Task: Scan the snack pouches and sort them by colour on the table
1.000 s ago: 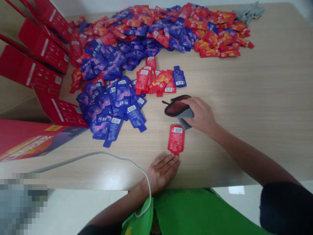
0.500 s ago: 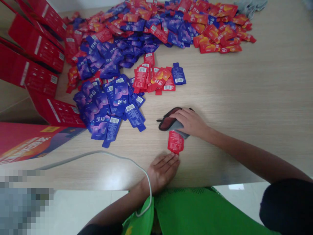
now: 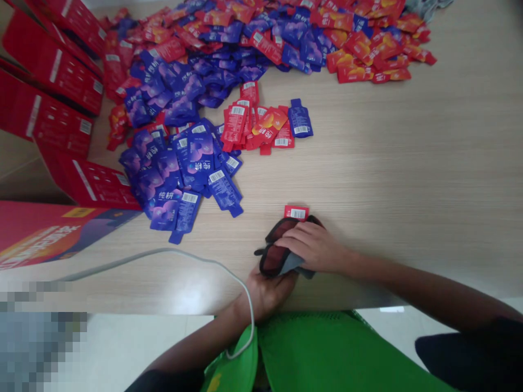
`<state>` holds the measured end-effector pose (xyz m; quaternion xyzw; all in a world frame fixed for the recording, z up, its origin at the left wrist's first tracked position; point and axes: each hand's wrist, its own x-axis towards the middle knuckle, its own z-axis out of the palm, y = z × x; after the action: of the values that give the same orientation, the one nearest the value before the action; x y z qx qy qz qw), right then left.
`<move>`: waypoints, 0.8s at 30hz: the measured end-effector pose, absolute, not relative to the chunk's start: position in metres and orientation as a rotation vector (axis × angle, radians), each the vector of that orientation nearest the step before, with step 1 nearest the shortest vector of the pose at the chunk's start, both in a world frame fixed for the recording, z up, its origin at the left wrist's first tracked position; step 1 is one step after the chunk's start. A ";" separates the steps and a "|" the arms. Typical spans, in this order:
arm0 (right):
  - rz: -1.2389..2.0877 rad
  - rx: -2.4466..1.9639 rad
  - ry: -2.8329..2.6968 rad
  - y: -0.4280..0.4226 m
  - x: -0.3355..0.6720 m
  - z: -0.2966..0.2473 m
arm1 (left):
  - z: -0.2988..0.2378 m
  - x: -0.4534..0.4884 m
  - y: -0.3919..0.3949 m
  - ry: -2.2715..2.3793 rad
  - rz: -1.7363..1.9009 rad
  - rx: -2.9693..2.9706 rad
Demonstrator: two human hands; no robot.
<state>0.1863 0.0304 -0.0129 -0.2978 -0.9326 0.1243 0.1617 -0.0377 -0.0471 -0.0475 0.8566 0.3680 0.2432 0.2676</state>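
My right hand (image 3: 314, 249) is closed on a grey glove (image 3: 280, 256) with a red and black palm, near the table's front edge. The glove lies over a single red sachet (image 3: 296, 212), whose barcoded top end shows just beyond it. My left hand (image 3: 265, 291) rests at the table edge right under the glove and touches its near end; its fingers are hidden by the glove. A small cluster of red sachets (image 3: 253, 122) and a heap of blue sachets (image 3: 180, 169) lie farther back.
A large mixed pile of red and blue sachets (image 3: 265, 38) covers the far side of the wooden table (image 3: 408, 163). Red cartons (image 3: 57, 103) stand at the left, one lying flat (image 3: 53, 231). A grey cable (image 3: 171, 256) curves across the front. Another grey glove (image 3: 429, 6) lies far right.
My right hand has pulled the glove toward me, over the single red sachet and onto my left hand's fingers. The left hand has stayed at the table edge.
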 end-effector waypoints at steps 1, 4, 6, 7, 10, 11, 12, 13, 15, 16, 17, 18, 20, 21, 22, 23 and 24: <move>0.345 -0.872 -2.659 0.035 0.186 -0.019 | -0.047 -0.038 -0.047 0.952 0.651 2.366; 0.285 -0.986 -2.590 0.070 0.192 -0.027 | -0.043 -0.039 -0.044 0.845 0.662 2.558; 0.208 -1.092 -2.532 0.102 0.202 -0.025 | -0.039 -0.040 -0.042 0.841 0.685 2.619; 0.164 -1.151 -2.507 0.117 0.208 -0.023 | -0.037 -0.039 -0.041 0.847 0.694 2.627; 0.066 -1.328 -2.359 0.147 0.230 -0.012 | -0.030 -0.037 -0.037 0.875 0.706 2.626; 0.053 -1.366 -2.285 0.150 0.237 -0.008 | -0.028 -0.036 -0.036 0.901 0.715 2.616; 0.048 -1.398 -2.198 0.150 0.244 -0.004 | -0.026 -0.034 -0.034 0.936 0.729 2.601; 0.049 -1.429 -2.105 0.148 0.251 0.000 | -0.023 -0.032 -0.032 0.977 0.744 2.586; 0.057 -1.490 -1.943 0.137 0.264 0.006 | -0.020 -0.027 -0.027 1.066 0.766 2.566; 0.062 -1.526 -1.875 0.129 0.270 0.008 | -0.019 -0.023 -0.024 1.107 0.764 2.569; 0.068 -1.560 -1.816 0.121 0.275 0.008 | -0.018 -0.020 -0.021 1.154 0.751 2.576; 0.080 -1.591 -1.768 0.112 0.280 0.006 | -0.019 -0.016 -0.019 1.201 0.722 2.584; 0.123 -1.644 -1.693 0.096 0.290 0.000 | -0.020 -0.009 -0.014 1.288 0.638 2.580; 0.152 -1.670 -1.660 0.089 0.294 -0.004 | -0.022 -0.005 -0.012 1.323 0.600 2.565; 0.181 -1.692 -1.630 0.082 0.297 -0.009 | -0.023 -0.003 -0.010 1.352 0.567 2.543; 0.206 -1.713 -1.604 0.076 0.300 -0.014 | -0.024 -0.001 -0.008 1.374 0.543 2.518; 0.225 -1.728 -1.579 0.070 0.302 -0.018 | -0.025 0.001 -0.005 1.392 0.525 2.489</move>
<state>0.3022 0.0703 -0.0183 -0.6782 -0.6198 0.0882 0.3847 0.0009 -0.0054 -0.0249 0.8521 0.4766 0.1796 0.1205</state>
